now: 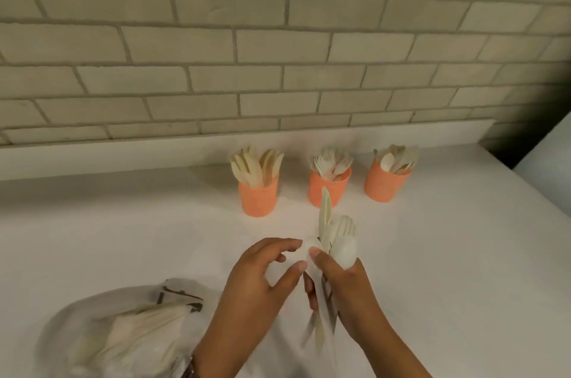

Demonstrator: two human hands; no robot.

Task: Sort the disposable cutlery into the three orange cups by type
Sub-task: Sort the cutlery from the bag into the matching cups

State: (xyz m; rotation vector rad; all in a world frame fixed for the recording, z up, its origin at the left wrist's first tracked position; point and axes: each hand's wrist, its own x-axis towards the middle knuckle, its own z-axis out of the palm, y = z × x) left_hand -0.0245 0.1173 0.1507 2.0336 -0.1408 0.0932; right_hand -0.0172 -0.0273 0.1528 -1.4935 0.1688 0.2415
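Observation:
Three orange cups stand in a row near the wall: the left cup [259,199] holds knives, the middle cup [321,189] holds forks, the right cup [383,186] holds spoons. My right hand [346,291] grips a bunch of pale cutlery [335,238], with a knife, a fork and a spoon sticking up above the fingers. My left hand [262,282] is just left of the bunch and pinches a white piece [310,249] at its edge between thumb and fingertips; what that piece is cannot be told.
A clear plastic bag [123,334] with more pale cutlery lies at the lower left of the white counter [463,254]. A brick wall rises behind the cups. The counter's right edge drops off at the far right.

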